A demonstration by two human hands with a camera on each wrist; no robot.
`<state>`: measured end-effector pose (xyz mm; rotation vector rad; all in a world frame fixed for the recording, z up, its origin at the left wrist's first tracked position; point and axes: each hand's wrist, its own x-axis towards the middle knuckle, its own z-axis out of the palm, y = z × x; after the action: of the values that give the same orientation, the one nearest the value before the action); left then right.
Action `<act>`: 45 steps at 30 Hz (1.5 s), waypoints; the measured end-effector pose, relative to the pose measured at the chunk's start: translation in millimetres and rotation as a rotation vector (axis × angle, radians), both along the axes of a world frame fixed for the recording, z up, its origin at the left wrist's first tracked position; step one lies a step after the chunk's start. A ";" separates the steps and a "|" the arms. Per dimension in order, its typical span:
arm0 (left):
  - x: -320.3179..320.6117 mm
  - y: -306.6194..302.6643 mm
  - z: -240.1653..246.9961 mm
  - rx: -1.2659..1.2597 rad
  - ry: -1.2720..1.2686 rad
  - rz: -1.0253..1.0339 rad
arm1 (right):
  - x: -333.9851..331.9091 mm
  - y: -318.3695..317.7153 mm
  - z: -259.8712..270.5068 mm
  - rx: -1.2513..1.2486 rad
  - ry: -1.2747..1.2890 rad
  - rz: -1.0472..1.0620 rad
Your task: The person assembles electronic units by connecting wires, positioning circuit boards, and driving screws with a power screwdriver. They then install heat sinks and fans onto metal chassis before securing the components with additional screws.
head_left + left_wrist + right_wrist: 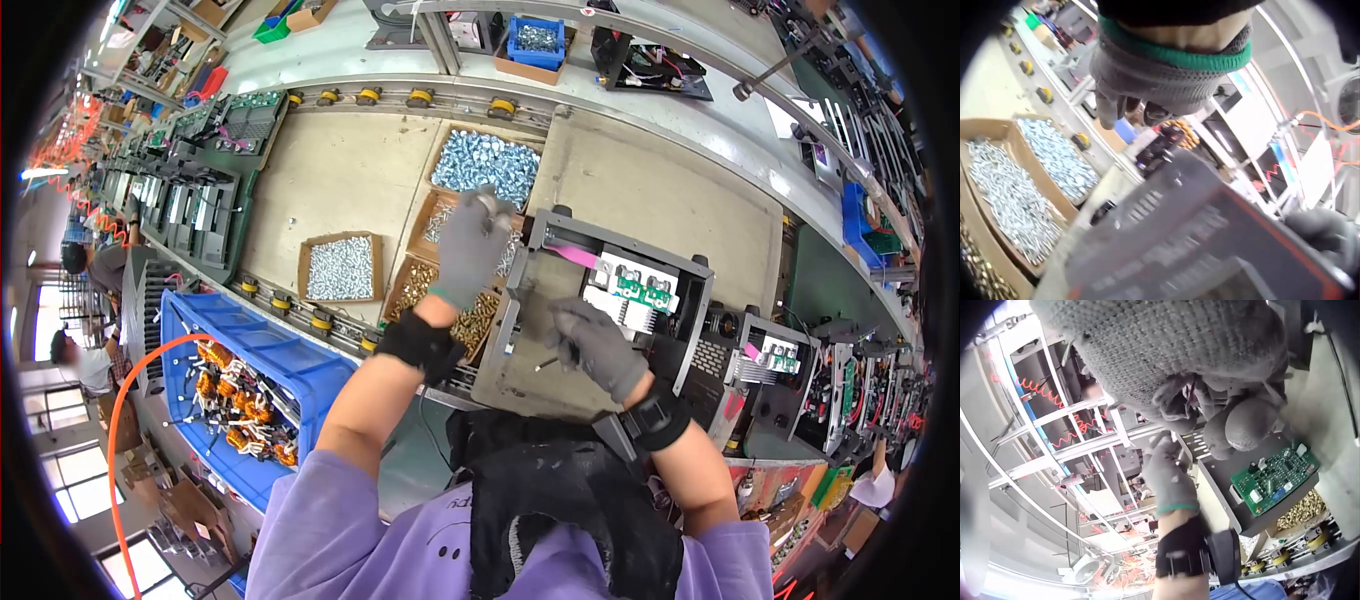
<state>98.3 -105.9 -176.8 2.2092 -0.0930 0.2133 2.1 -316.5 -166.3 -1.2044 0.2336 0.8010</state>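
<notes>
item one: i am seeing the left hand (470,250), grey-gloved, hovering over the cardboard boxes of silver screws (487,165) and brass screws (480,322), just beside the open metal chassis (622,243). its fingers are curling inward, but i cannot tell whether they are pinching anything. item two: the right hand (597,345), also gloved, is clenching a thin dark piece (546,364), which is sticking out over the chassis floor near the green circuit board (640,287).
</notes>
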 end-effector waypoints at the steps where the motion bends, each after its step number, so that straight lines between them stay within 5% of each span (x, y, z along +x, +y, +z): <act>1: 20.4 12.5 -13.2 0.069 0.030 0.073 | -2.5 -6.9 13.3 -0.033 0.002 0.050; 3: 62.1 29.5 -33.4 0.390 0.277 0.033 | -12.8 -22.6 24.1 -0.077 -0.028 0.048; 8: 123.4 18.7 -89.8 0.901 0.409 -0.159 | -40.4 -65.0 54.5 -0.183 -0.132 0.002; 13: 133.8 12.8 -109.6 0.890 0.243 -0.275 | -93.8 -100.3 82.7 -0.300 -0.120 -0.143; 16: 140.3 15.7 -119.2 0.833 0.458 -0.233 | -131.0 -118.9 93.0 -0.260 -0.095 -0.258; 22: 143.4 9.1 -111.5 0.862 0.479 -0.087 | -206.5 -157.6 91.9 -0.330 0.086 -0.603; 26: 173.2 48.4 -158.7 0.776 0.459 -0.240 | -268.7 -214.4 49.8 -0.314 0.144 -1.002; 28: 159.9 21.2 -118.8 0.831 0.544 -0.232 | -303.3 -254.9 19.1 -0.368 0.230 -1.152; 31: 178.9 47.1 -145.7 0.807 0.512 -0.213 | -349.7 -326.8 -39.7 -0.609 0.372 -1.328; 33: 189.9 66.9 -164.1 0.961 0.372 -0.312 | -431.3 -402.8 -105.3 -0.265 0.404 -1.376; 34: 190.9 67.5 -162.4 0.970 0.358 -0.243 | -483.7 -454.3 -144.6 0.181 0.447 -1.291; 36: 183.4 76.8 -142.8 0.962 0.258 -0.211 | -497.3 -492.5 -174.6 -0.133 0.457 -1.448; 37: 172.3 68.5 -116.4 0.752 0.333 -0.072 | -509.9 -518.6 -200.6 -0.218 0.461 -1.509; 38: 166.6 66.1 -96.0 0.582 0.439 0.013 | -492.8 -508.7 -166.5 0.281 0.312 -1.237; 39: 166.4 71.3 -83.9 0.326 0.502 0.068 | -481.3 -516.9 -180.2 0.309 0.325 -1.166; 40: 157.6 77.8 -74.6 0.064 0.549 0.109 | -483.3 -529.9 -190.6 0.164 0.509 -1.382; 41: 142.0 77.7 -58.2 0.074 0.542 0.155 | -484.5 -542.6 -200.9 -0.006 0.681 -1.591; 42: 129.9 68.8 -32.4 -0.222 0.562 0.167 | -491.8 -547.6 -211.8 -0.242 0.712 -1.621; 45: 90.6 43.7 22.2 -0.805 0.586 0.158 | -516.5 -552.3 -237.8 -0.860 0.647 -1.339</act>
<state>188.9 -62.1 -154.6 1.3975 0.4227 -0.2784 -514.4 -868.7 -404.1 -1.1648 1.8304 -0.2054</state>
